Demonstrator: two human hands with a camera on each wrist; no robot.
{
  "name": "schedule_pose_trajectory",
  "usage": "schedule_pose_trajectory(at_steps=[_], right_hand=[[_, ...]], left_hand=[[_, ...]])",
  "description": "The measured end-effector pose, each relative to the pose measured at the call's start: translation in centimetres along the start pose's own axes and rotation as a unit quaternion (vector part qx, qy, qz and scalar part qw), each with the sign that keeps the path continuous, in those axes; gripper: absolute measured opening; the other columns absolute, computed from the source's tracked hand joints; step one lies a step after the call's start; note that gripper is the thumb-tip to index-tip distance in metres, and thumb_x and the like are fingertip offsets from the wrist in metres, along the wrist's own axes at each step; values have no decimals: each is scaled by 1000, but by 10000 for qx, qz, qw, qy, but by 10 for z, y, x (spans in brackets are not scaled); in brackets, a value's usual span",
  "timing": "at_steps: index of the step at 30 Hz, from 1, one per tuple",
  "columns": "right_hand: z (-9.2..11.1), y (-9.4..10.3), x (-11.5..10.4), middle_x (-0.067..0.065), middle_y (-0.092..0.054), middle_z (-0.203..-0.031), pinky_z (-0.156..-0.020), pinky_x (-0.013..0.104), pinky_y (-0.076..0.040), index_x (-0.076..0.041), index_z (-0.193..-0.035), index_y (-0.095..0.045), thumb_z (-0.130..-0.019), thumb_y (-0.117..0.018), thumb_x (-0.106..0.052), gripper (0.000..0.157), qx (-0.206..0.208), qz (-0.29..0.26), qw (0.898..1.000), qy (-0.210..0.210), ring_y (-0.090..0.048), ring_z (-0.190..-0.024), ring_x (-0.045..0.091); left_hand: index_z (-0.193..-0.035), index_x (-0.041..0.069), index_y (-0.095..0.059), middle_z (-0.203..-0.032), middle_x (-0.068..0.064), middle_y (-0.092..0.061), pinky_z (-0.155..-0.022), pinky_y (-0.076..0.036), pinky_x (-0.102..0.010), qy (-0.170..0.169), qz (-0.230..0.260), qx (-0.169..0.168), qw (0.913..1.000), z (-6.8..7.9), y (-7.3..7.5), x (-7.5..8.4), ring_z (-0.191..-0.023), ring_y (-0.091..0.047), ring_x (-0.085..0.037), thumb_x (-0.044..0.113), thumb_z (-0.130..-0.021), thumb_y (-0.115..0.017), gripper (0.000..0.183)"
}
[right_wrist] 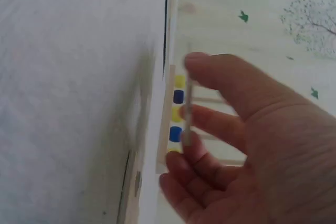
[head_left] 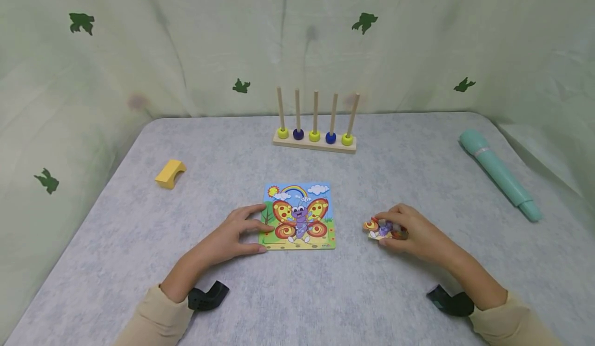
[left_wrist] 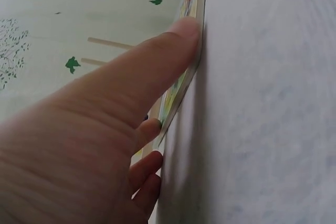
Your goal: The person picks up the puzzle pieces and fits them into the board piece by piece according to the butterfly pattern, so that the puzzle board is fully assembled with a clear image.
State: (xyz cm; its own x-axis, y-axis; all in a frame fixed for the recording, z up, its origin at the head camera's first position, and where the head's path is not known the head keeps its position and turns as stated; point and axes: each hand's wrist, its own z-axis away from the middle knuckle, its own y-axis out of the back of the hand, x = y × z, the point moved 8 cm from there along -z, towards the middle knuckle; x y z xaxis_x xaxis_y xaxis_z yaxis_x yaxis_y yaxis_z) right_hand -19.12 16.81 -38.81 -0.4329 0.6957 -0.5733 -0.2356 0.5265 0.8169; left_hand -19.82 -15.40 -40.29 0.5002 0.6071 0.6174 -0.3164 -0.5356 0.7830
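A square picture puzzle board (head_left: 304, 224) with a purple-bodied butterfly, rainbow and sun lies flat on the table. At its left side my left hand (head_left: 232, 235) rests with fingers spread. The left thumb (left_wrist: 173, 43) touches the board's edge in the left wrist view, and other fingertips meet its side. To the right of the board, my right hand (head_left: 413, 232) pinches a thin puzzle piece (head_left: 373, 227) printed with an orange swirl and purple. Seen edge-on in the right wrist view, the piece (right_wrist: 188, 114) sits between thumb and fingers; the fingers partly cover its print.
Behind the board stands a wooden peg rack (head_left: 313, 142) with yellow and blue beads on its upright pegs. A yellow arched block (head_left: 170, 174) lies at the left, and a teal toy microphone (head_left: 499, 173) at the right. A pale curtain (head_left: 297, 36) hangs beyond the table.
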Motion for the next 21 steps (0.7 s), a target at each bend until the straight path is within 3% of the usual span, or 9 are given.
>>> schedule_pose_trajectory(at_steps=[9,14,21], right_hand=[[-9,12,-44,-4,-47,-98,-61,29,-43,-16,-111,-62,-73,-74,-16,40,697,-180,9945,759,-45,-84,18],[-23,6,-70,-5,-45,-103,-63,31,-44,-20,-115,-60,-76,-72,-21,41,656,-234,9919,1062,-45,-85,16],[-48,-18,-100,0,-48,-107,-67,28,-43,-15,-122,-56,-78,-71,-23,47,415,-267,9898,1337,-46,-89,15]], left_hand=[[-103,25,-66,-138,-13,-35,-97,-25,-52,6,-442,131,9989,-2,-1,7,-124,-29,-34,38,-74,-72,33],[-102,22,-66,-136,-12,-37,-97,-26,-50,-60,-694,224,9973,-2,-1,11,-124,-31,-32,41,-73,-72,35],[-102,21,-64,-133,-3,-43,-99,-25,-47,-301,-782,252,9962,-3,-3,14,-125,-32,-26,42,-75,-70,34]])
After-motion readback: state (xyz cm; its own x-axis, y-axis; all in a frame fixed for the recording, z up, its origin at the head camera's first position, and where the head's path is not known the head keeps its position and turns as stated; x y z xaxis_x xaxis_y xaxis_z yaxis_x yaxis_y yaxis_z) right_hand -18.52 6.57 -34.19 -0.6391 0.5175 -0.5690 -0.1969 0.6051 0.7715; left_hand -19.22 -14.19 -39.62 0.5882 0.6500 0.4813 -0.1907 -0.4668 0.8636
